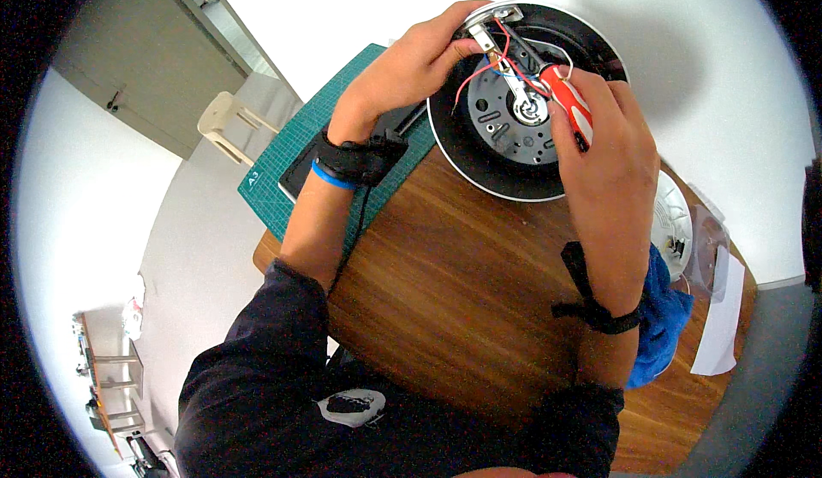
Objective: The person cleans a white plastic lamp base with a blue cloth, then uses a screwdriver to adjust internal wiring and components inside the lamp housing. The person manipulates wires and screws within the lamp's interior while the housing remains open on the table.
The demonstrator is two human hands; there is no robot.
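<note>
My left hand (pixel 414 65) grips the upper left rim of a round black housing (pixel 467 140) with a white edge. Its thumb presses by a silver metal bracket (pixel 485 38) that reaches across the housing. In my right hand (pixel 610 140) is a screwdriver with a red and white handle (pixel 566 98), held over the housing's middle. The screwdriver's tip cannot be made out. A perforated grey metal plate (pixel 505 131) fills the housing's centre. Thin red wires (pixel 467 81) and blue wires run loose across it, next to the screwdriver.
The housing is over the far side of a wooden table (pixel 445 264), against a white wall. A green cutting mat (pixel 272 188) with a dark flat device lies left. At right are a blue cloth (pixel 666 315), a white round part (pixel 671 221) and white paper (pixel 719 319). A beige stool (pixel 224 122) stands beyond.
</note>
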